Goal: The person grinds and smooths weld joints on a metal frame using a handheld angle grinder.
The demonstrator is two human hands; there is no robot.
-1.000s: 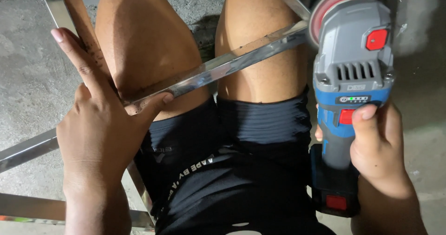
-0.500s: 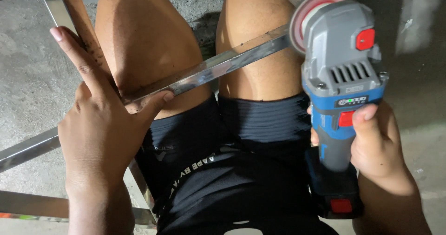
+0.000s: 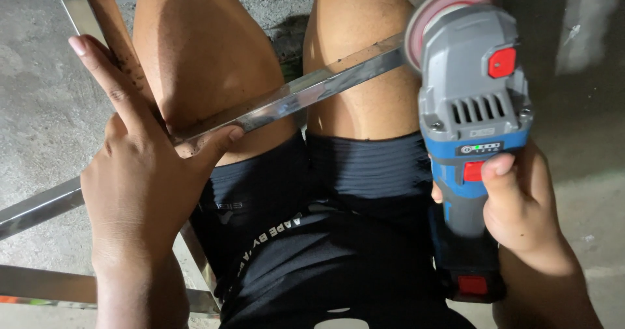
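Left hand [image 3: 140, 173] spread flat at 9 o'clock, index finger stretched toward 11, thumb hooked against the shiny metal bar [image 3: 286, 101] and pressing it down onto the left thigh. Right hand [image 3: 517, 199] at 4 o'clock, wrapped tight around the grip of the blue-and-grey cordless angle grinder [image 3: 472, 127], thumb resting on the red switch. Grinder body pointing toward 12, pink abrasive disc [image 3: 443, 16] at 1 o'clock, just beside the bar's upper end; touching or apart, cannot tell. Bar's long axis running from 8 o'clock up to 1 o'clock, laid across both bare knees above the dark shorts [image 3: 325, 238]. Right hand's tool nearer the bar's far end, left hand clamping the middle stretch. 1 more metal strip [image 3: 84, 3] angled toward 11, under the left fingers. Rough concrete floor [image 3: 39, 95] beneath.
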